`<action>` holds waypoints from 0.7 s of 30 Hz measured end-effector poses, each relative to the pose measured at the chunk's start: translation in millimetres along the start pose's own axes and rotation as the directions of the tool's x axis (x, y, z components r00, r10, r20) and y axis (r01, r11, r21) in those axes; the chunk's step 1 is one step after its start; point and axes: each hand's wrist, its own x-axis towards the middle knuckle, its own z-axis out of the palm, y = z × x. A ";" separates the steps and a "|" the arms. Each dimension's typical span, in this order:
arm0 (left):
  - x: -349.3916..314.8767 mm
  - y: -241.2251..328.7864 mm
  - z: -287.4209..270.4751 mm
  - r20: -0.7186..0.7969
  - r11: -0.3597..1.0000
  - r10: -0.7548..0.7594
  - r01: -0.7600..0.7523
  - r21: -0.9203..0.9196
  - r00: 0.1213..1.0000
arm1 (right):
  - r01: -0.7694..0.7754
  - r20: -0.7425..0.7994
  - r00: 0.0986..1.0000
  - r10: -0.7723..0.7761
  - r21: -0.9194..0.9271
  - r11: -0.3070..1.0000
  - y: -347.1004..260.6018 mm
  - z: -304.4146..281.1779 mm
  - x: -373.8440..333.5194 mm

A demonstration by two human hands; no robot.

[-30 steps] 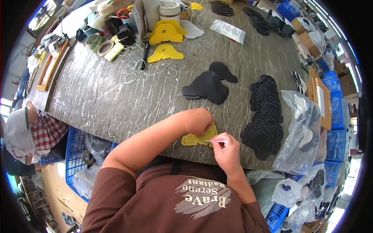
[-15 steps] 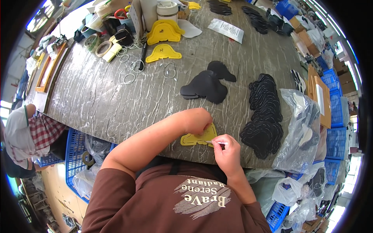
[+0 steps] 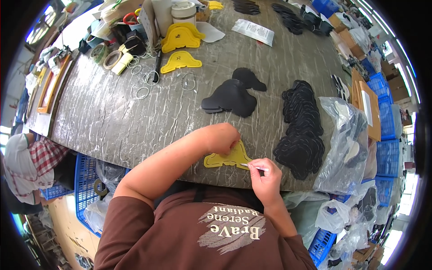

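At the table's near edge lies a yellow template (image 3: 223, 160) with dashed slots along its border. My left hand (image 3: 223, 138) reaches over it from the far side, fingers curled and pressed down on it, the fingertips partly hidden. Between the thumb and fingers of my right hand (image 3: 266, 177) is a slim pen (image 3: 258, 168), whose tip meets the template's right corner. What lies beneath the template is hidden. Beyond my left hand rest several black cut pieces (image 3: 231, 97), overlapping one another. To the right runs a long fanned stack of black pieces (image 3: 300, 135).
More yellow templates (image 3: 181, 62) lie far left, beside rubber bands (image 3: 142, 93), a black marker (image 3: 157, 66) and tape rolls (image 3: 112, 59). A white packet (image 3: 253, 31) sits farther back. A clear plastic bag (image 3: 339, 148) covers the right edge. Another person (image 3: 36, 157) is at left.
My right hand has moved the pen slightly along the template's edge to its right corner. My left hand stays pressed on the template. The whole view has shifted a little.
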 end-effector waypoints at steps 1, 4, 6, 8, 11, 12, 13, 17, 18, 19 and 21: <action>-0.2 0.3 -0.7 -0.001 1.000 -0.001 0.001 0.006 1.000 | 0.033 0.034 0.999 -0.032 -0.007 0.999 -0.9 2.1 2.8; -0.1 -0.8 0.4 0.001 1.000 -0.004 0.004 0.012 1.000 | 0.069 0.080 0.995 -0.067 -0.017 0.998 -1.4 9.3 6.4; 0.9 -1.7 0.8 -0.002 1.000 0.007 -0.007 0.018 1.000 | 0.113 0.156 0.983 -0.101 -0.071 0.991 1.9 12.4 6.6; 1.0 -2.0 1.3 -0.005 1.000 0.017 -0.017 0.020 1.000 | 0.115 0.154 0.983 -0.101 -0.090 0.989 0.5 12.7 7.2; 1.0 -1.5 0.9 -0.003 1.000 0.018 -0.018 0.013 1.000 | 0.088 0.129 0.989 -0.072 -0.117 0.989 0.8 12.2 6.1; 0.8 -1.5 0.9 0.003 1.000 0.002 -0.002 0.003 1.000 | 0.080 0.104 0.992 -0.069 -0.105 0.991 1.7 11.6 5.2; 0.3 -1.7 0.8 0.008 1.000 -0.015 0.015 -0.006 1.000 | 0.072 0.078 0.995 -0.065 -0.092 0.993 2.1 10.9 4.3; 1.1 -5.8 2.7 0.002 1.000 0.028 -0.028 0.006 1.000 | 0.003 0.068 0.998 0.001 -0.058 0.998 0.7 2.4 0.4; 0.6 -5.2 2.0 0.008 1.000 0.027 -0.027 0.005 1.000 | -0.001 0.058 0.998 0.005 -0.063 0.998 2.1 0.1 -1.0; 0.5 -4.3 1.5 0.013 1.000 0.028 -0.028 0.004 1.000 | -0.006 0.046 0.999 0.009 -0.069 0.998 3.0 -2.3 -2.3; 0.6 -3.2 0.7 0.015 1.000 0.025 -0.026 0.003 1.000 | -0.025 0.033 0.999 0.027 -0.062 0.998 3.7 -5.7 -4.7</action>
